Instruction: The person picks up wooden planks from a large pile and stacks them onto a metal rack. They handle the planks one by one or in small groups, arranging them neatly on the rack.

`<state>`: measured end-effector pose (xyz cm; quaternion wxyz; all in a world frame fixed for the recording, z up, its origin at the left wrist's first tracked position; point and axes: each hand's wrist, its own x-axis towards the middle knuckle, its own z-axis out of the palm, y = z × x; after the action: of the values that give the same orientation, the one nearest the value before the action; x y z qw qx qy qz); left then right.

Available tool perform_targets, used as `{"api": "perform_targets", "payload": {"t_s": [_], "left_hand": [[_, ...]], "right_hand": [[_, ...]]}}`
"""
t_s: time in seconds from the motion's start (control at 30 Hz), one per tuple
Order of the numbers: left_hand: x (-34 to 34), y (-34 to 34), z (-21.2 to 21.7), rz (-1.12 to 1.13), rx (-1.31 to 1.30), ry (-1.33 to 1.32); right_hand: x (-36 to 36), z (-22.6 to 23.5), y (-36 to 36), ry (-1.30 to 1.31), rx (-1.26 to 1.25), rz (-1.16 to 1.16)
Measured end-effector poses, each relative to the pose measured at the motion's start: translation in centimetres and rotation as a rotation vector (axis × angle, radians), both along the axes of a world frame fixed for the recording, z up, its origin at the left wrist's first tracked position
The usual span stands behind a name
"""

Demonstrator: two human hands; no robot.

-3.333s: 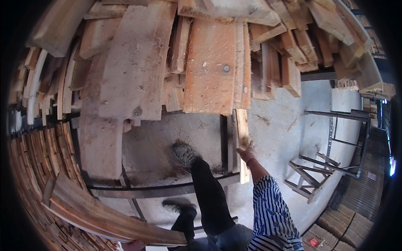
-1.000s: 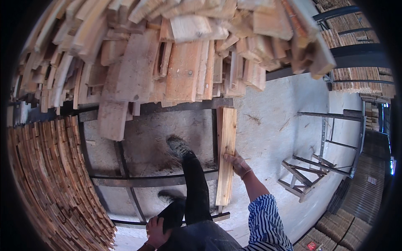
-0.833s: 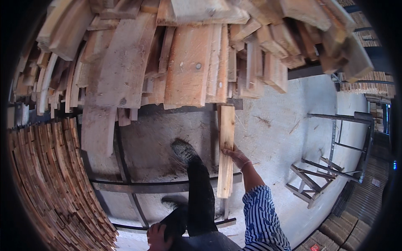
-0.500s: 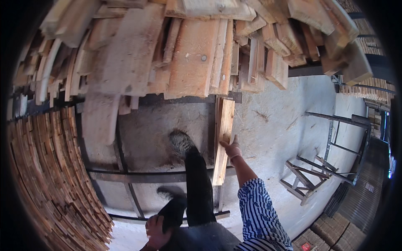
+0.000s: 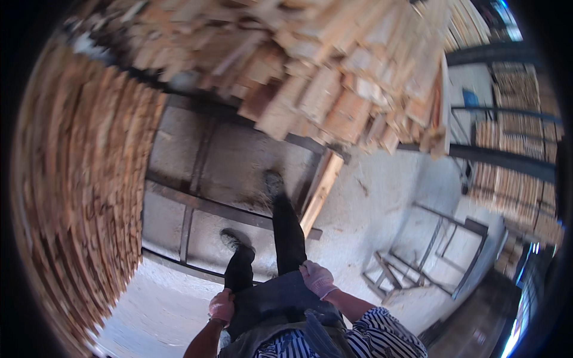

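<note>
Zero wood held now! Right hand has let go of pale plank and come back to waist, gloved fingers curled on corner of dark apron; left hand clenched on opposite edge, cloth spread between. Plank lies untouched along right side of dark metal frame, far end near overhanging lumber pile. Work on that plank looks paused or finished, attention apparently gone to apron.
</note>
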<state>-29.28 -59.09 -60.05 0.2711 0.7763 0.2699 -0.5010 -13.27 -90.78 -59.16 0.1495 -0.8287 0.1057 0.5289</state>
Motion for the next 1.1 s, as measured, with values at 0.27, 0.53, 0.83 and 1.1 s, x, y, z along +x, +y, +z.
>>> {"api": "perform_targets", "payload": {"t_s": [0.27, 0.53, 0.83, 1.1], "left_hand": [[-1.9, 1.8, 6.6, -0.238, -0.401, 0.147], [-0.9, -0.4, 1.9, -0.118, -0.678, 0.091], [6.1, -8.1, 5.1, -0.031, -0.833, 0.012], [7.4, -7.8, 1.0, 0.127, -1.040, 0.046]], "right_hand": [[1.6, 9.2, 0.7, 0.277, 0.244, 0.359], [7.4, 9.3, 6.0, -0.130, 0.303, 0.762], [20.4, 9.9, 5.8, 0.014, -0.001, 0.711], [23.3, 10.5, 5.5, 0.239, 0.009, 0.580]]}}
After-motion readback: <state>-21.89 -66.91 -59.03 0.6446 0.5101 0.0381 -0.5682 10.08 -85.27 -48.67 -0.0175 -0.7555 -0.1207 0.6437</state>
